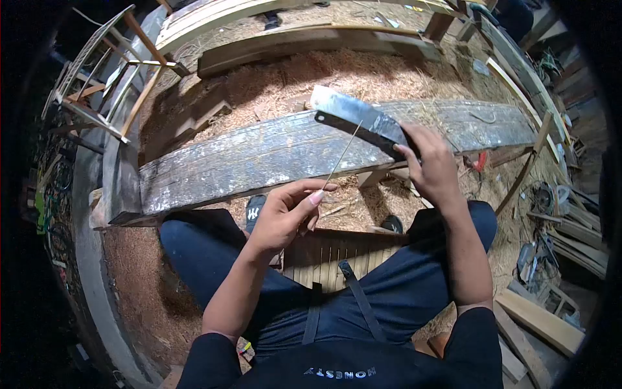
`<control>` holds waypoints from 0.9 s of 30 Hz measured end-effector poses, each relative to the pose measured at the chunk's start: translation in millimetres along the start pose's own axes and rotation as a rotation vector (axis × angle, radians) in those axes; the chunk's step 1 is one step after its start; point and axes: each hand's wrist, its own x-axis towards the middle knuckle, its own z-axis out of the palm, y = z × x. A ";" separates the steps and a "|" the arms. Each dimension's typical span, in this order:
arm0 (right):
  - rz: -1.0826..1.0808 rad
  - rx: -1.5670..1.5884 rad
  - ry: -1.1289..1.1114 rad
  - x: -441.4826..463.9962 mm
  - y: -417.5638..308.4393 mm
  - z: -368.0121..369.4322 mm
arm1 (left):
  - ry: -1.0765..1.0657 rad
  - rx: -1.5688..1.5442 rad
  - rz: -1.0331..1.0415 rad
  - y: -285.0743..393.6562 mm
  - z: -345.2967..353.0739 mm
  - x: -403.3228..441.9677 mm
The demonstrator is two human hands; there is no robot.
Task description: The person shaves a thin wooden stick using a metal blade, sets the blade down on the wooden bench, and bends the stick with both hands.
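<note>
My left hand pinches the lower end of a thin bamboo stick between thumb and index finger, the other fingers curled. The stick slants up and right, its upper end in front of the blade of a cleaver. My right hand is closed around the cleaver's right end, hiding its handle. The blade is broad, with a bright band along the top, a dark body below and a small hole at the left corner. Both hands are raised over the near edge of a worn wooden bench.
A slatted bamboo seat shows between my knees. Wood shavings cover the ground. A long timber beam lies beyond the bench. At left stands a wooden frame; a red-handled tool and planks lie at right.
</note>
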 end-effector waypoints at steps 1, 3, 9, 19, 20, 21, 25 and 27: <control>-0.062 -0.037 -0.002 1.5 -1.2 2.9 | 0.014 0.068 0.017 2.4 -3.5 -0.1; -0.041 -0.058 -0.060 4.3 -4.3 5.6 | 0.040 0.047 0.007 9.0 -9.3 -2.6; -0.206 -0.256 0.091 13.2 -16.5 1.6 | 0.080 0.197 0.042 9.5 -18.4 -4.5; 0.435 1.157 -0.202 5.4 -59.6 19.5 | 0.195 0.455 0.066 4.8 -17.1 -4.8; 0.429 1.159 -0.208 5.8 -59.2 19.9 | 0.203 0.453 0.068 6.5 -16.7 -4.9; 0.410 1.146 -0.189 5.0 -59.1 20.8 | 0.236 0.527 0.091 8.1 -16.3 -4.9; 0.403 1.150 -0.144 4.2 -64.5 19.3 | 0.283 0.746 0.040 12.4 -20.4 -3.6; 0.386 1.147 -0.162 4.1 -62.6 18.4 | 0.291 0.764 0.069 16.1 -20.2 -4.1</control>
